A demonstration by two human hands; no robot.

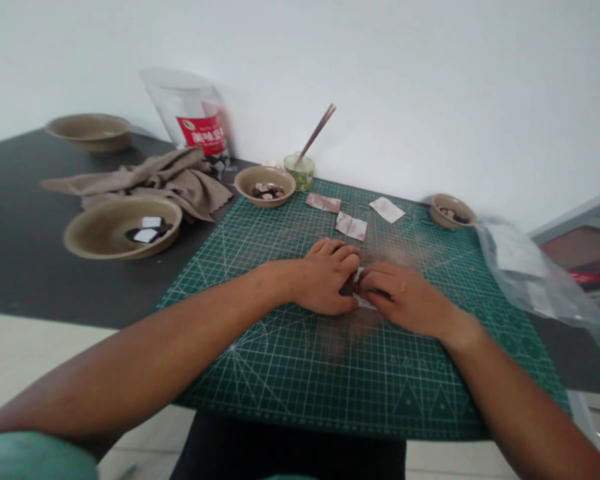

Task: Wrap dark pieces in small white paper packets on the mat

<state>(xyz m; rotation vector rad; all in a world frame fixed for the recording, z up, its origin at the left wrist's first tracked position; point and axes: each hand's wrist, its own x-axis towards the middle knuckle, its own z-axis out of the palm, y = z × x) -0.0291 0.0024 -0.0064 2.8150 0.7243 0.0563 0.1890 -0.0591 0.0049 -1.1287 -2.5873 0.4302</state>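
My left hand (327,277) rests on the green cutting mat (280,373), its fingers bent around a small dark piece that shows only in part between thumb and forefinger. Close against it, my right hand (405,297) has its fingers pinched together over a small whitish paper (366,302), mostly covered by both hands. Whether the right fingertips hold something is hidden. Brown smudges mark the mat around the hands. Beyond them lie a brown-stained strip (323,203), a creased stained paper (351,226) and a whiter paper (387,209).
Small bowls with dark and pinkish pieces (265,175) (453,200) stand behind. At left are a large bowl (95,233), a brown cloth (155,177), another bowl (90,130) and a clear jar (180,100). A cup (300,175) holds sticks; a plastic bag (530,273) lies right.
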